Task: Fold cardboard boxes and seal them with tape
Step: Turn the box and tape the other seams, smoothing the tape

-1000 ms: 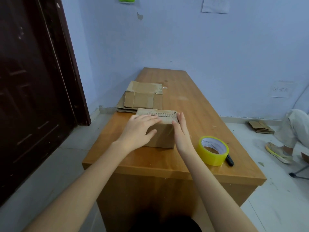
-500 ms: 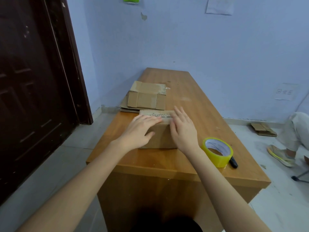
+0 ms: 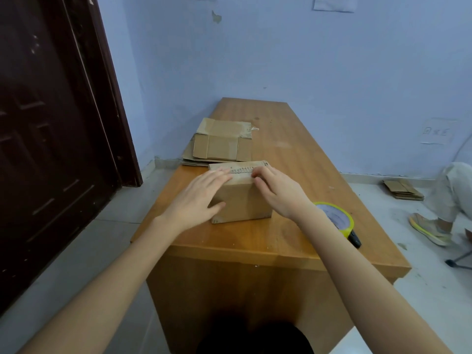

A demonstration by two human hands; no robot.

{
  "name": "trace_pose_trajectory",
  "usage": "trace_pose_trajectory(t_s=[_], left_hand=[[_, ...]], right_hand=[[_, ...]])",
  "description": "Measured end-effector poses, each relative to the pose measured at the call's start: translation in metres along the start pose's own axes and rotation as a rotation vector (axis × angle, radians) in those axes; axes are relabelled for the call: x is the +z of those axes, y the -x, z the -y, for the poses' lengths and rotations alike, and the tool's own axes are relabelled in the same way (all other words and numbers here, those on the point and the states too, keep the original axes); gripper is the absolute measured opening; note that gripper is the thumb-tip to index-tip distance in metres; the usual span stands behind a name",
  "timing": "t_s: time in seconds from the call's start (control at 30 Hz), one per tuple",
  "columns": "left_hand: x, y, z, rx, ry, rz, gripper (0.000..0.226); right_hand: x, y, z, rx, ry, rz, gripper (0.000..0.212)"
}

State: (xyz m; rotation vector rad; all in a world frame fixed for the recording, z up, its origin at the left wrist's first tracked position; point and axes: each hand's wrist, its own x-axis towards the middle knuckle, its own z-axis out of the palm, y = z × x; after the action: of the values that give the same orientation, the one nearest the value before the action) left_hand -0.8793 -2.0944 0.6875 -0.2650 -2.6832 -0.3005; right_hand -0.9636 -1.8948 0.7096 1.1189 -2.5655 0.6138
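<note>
A plain back room or small packing room is shown. Bare pale-blue walls point(image 3: 306, 60) are seen, with chipped paint and paper notes point(image 3: 334, 3) stuck up at the far side. A dark wooden door point(image 3: 51, 123) is set at the left, above a grey tiled floor point(image 3: 76, 251). A long wooden table point(image 3: 293, 154) is placed against the far wall, with flattened cardboard point(image 3: 219, 144) stacked on it and more cardboard point(image 3: 402, 190) left on the floor at the right.

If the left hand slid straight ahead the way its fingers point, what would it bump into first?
Probably the right hand. The left hand lies flat on the box, fingers aimed up and right along the top toward the right fingertips. Depth is hard to judge.
</note>
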Motion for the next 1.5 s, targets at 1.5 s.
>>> trace_pose_trajectory(t_s=[1.5], left_hand=[[0.014, -0.031, -0.048, 0.027, 0.453, 0.05, 0.029]], right_hand=[[-0.006, 0.034, -0.028, -0.096, -0.36, -0.197, 0.03]])
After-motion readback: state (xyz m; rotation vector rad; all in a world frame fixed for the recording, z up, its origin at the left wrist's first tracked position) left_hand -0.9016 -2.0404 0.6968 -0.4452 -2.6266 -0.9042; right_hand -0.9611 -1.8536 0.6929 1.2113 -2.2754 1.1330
